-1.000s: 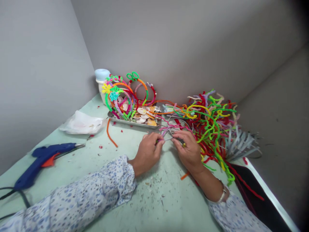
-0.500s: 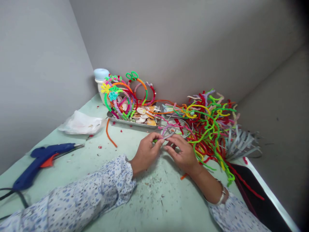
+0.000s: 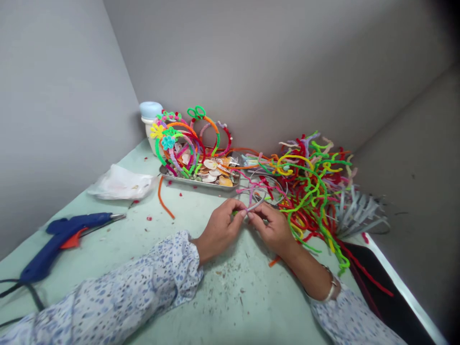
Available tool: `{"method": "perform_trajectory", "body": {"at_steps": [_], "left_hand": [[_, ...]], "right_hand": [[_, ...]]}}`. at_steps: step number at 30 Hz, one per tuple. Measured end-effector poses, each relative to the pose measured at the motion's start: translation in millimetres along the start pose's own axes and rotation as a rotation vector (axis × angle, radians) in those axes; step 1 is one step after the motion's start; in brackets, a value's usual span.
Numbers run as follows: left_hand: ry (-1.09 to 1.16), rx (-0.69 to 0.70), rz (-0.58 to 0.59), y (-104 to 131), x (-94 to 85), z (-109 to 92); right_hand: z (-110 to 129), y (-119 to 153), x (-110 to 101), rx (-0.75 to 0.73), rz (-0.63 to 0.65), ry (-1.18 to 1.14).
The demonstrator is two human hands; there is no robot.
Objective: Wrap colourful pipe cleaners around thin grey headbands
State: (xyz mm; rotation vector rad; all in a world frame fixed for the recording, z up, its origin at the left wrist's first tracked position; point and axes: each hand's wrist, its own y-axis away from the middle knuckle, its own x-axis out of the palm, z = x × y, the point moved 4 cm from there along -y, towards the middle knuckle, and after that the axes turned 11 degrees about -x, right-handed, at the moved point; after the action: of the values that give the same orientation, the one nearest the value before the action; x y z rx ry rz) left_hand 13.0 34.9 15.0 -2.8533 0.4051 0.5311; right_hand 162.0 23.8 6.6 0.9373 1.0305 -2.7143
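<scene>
My left hand [image 3: 223, 227] is closed in a pinch on a thin grey headband [image 3: 256, 203], with a bit of green fuzzy wrapping showing at its fingertips. A purple pipe cleaner [image 3: 250, 195] stands up from the band right at the pinch. Close beside it, my right hand [image 3: 273, 229] has thumb and fingers pressed together at the same spot on the band; exactly which strand they grip is partly hidden. Both hands are over the table's middle, fingertips almost touching.
Finished colourful headbands [image 3: 179, 143] stand in a metal tray [image 3: 201, 184] of shells. On the right lies a tangled heap of pipe cleaners [image 3: 312, 182] beside grey bands [image 3: 355, 215]. A blue glue gun [image 3: 68, 239], a plastic bag [image 3: 122, 184] and an orange pipe cleaner [image 3: 164, 201] are left.
My right fingers have closed in toward the left fingertips. The band and both pinches have shifted slightly down and right, and the purple pipe cleaner now stands more upright.
</scene>
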Motion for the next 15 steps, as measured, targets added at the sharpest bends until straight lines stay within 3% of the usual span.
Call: {"method": "perform_trajectory", "body": {"at_steps": [10,15], "left_hand": [[-0.031,0.044,-0.01,0.4,-0.2,-3.1],[-0.04,0.092,-0.063,1.3,-0.9,-4.7]], "right_hand": [[-2.4,2.5,-0.5,0.052,-0.027,-0.063],[2.9,0.3,0.0,-0.006,-0.03,-0.03]]}}
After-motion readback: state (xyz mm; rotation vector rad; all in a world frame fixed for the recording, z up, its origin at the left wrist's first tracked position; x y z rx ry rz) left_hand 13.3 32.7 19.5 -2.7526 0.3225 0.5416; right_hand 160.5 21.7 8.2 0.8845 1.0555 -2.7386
